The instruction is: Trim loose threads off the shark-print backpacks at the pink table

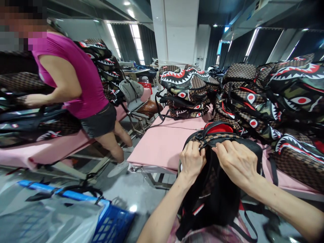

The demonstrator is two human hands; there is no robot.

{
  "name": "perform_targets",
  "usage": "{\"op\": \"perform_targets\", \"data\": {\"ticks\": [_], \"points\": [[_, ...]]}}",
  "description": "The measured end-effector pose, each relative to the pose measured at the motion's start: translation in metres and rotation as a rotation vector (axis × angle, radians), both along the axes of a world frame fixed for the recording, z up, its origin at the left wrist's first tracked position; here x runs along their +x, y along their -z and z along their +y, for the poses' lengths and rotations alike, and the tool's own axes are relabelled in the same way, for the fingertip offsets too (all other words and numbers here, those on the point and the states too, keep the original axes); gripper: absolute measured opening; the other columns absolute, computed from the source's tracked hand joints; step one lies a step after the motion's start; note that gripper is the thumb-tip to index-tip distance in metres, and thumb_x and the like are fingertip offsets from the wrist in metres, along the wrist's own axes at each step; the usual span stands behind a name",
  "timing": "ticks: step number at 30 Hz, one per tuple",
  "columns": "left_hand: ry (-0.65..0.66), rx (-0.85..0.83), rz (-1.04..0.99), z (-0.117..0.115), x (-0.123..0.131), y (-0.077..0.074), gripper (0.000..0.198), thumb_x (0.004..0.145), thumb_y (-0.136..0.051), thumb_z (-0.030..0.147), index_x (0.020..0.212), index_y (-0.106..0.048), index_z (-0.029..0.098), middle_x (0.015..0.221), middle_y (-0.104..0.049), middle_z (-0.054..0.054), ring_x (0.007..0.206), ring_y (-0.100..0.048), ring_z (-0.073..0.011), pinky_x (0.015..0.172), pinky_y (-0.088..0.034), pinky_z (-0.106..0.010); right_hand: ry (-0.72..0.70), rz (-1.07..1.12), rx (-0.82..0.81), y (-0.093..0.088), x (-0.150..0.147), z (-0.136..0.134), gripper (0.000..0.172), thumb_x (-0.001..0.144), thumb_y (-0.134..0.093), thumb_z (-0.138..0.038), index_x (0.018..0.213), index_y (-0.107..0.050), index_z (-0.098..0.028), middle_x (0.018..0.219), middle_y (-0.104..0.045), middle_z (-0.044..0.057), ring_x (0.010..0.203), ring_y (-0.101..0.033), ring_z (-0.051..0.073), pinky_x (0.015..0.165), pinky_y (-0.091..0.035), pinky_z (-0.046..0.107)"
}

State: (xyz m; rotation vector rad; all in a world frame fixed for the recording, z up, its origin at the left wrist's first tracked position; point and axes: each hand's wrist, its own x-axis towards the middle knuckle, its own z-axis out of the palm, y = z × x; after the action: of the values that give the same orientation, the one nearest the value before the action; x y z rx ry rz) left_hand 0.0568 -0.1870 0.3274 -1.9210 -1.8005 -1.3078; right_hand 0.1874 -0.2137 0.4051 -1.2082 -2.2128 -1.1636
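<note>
The black backpack (pixel 222 199) is at the lower centre of the frame, reaching from the near edge of the pink-covered table (pixel 162 148) down to the person's plaid-clad lap. The left hand (pixel 192 158) and right hand (pixel 236 163) sit near each other along its upper edge, both with fingers curled tightly over the checkered band, holding it. To their left, the table's pink surface runs out to a corner near the middle of the frame; beyond that corner, grey floor (pixel 141 206) separates it from a blue lattice basket (pixel 115 221) at lower left. On the right, room is tighter: a heaped pile of backpacks (pixel 253 104) stands just beyond the right hand, with another stack (pixel 187 91) at upper centre. These bulge softly, mixing brown checks, camouflage, jagged white teeth and red-centred eyes. A co-worker (pixel 73 74) in a magenta top bends over bags at left.
</note>
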Motion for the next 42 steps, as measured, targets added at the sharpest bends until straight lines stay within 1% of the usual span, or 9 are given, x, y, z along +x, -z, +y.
{"op": "perform_targets", "data": {"ticks": [5,8,13,17,25,33,36,39,42], "points": [[0.0,0.0,0.014,-0.002,-0.001,-0.001,0.005,0.077,-0.056,0.018,0.077,-0.052,0.019,0.075,-0.06,-0.002,0.071,-0.056,-0.017,0.059,-0.036,-0.027,0.019,-0.03,0.001,0.001,-0.007,-0.002,0.017,0.077,-0.052,-0.006,0.063,-0.056,-0.016,0.058,-0.053,0.004,0.056,-0.039,0.017,0.057,-0.019,0.03],[0.001,0.001,0.017,-0.002,-0.001,-0.001,0.006,0.077,-0.058,0.02,0.079,-0.053,0.019,0.076,-0.06,-0.002,0.071,-0.056,-0.0172,0.058,-0.036,-0.027,0.004,-0.027,-0.002,0.0,-0.008,-0.001,0.019,0.075,-0.051,-0.004,0.061,-0.055,-0.017,0.057,-0.052,0.004,0.057,-0.039,0.017,0.057,-0.019,0.03],[-0.006,-0.004,0.017,-0.002,-0.001,-0.001,0.005,0.076,-0.057,0.017,0.078,-0.053,0.019,0.076,-0.06,-0.002,0.071,-0.056,-0.0174,0.059,-0.036,-0.028,-0.005,-0.022,-0.026,-0.001,-0.002,0.0,0.016,0.078,-0.054,-0.008,0.065,-0.058,-0.017,0.061,-0.055,0.003,0.06,-0.041,0.017,0.059,-0.021,0.029],[-0.003,-0.001,0.016,-0.002,-0.001,0.0,0.006,0.075,-0.058,0.017,0.079,-0.053,0.019,0.077,-0.06,-0.002,0.072,-0.056,-0.0175,0.059,-0.036,-0.028,-0.027,-0.041,-0.024,0.0,-0.002,0.0,0.013,0.078,-0.055,-0.009,0.067,-0.059,-0.016,0.062,-0.056,0.004,0.06,-0.041,0.018,0.059,-0.021,0.03],[0.008,0.007,0.033,-0.003,-0.002,0.0,0.007,0.08,-0.056,0.024,0.082,-0.054,0.019,0.077,-0.06,-0.002,0.07,-0.055,-0.0182,0.058,-0.036,-0.029,-0.018,-0.062,0.018,0.001,-0.013,-0.003,0.019,0.073,-0.049,-0.003,0.061,-0.054,-0.017,0.057,-0.051,0.004,0.055,-0.038,0.017,0.056,-0.018,0.03],[0.002,0.022,0.032,-0.004,-0.002,-0.001,0.004,0.077,-0.057,0.019,0.08,-0.055,0.019,0.077,-0.06,-0.002,0.073,-0.056,-0.0185,0.06,-0.037,-0.028,0.004,0.046,-0.02,-0.002,0.001,0.0,0.02,0.08,-0.057,-0.017,0.061,-0.054,-0.019,0.058,-0.054,0.001,0.058,-0.042,0.017,0.058,-0.022,0.029],[0.006,0.02,0.033,-0.003,-0.003,-0.001,0.005,0.076,-0.057,0.018,0.08,-0.055,0.018,0.077,-0.06,-0.003,0.072,-0.057,-0.0183,0.059,-0.037,-0.028,0.0,0.009,-0.019,-0.002,0.001,-0.001,0.018,0.08,-0.057,-0.017,0.063,-0.056,-0.019,0.059,-0.055,0.002,0.058,-0.043,0.017,0.058,-0.022,0.029],[0.018,0.033,0.036,-0.003,-0.003,0.0,0.005,0.076,-0.057,0.018,0.08,-0.055,0.018,0.076,-0.06,-0.003,0.07,-0.057,-0.0182,0.058,-0.037,-0.028,-0.01,-0.011,-0.014,0.001,-0.003,-0.001,0.014,0.08,-0.058,-0.016,0.065,-0.058,-0.017,0.061,-0.056,0.003,0.058,-0.044,0.017,0.058,-0.023,0.03],[0.019,0.056,0.027,-0.002,-0.004,0.0,0.005,0.077,-0.058,0.021,0.079,-0.055,0.017,0.075,-0.061,-0.003,0.069,-0.057,-0.0181,0.056,-0.036,-0.027,-0.028,0.016,-0.017,0.004,-0.007,0.0,0.018,0.081,-0.056,-0.016,0.063,-0.058,-0.017,0.06,-0.057,0.003,0.057,-0.045,0.016,0.057,-0.024,0.03]]}}
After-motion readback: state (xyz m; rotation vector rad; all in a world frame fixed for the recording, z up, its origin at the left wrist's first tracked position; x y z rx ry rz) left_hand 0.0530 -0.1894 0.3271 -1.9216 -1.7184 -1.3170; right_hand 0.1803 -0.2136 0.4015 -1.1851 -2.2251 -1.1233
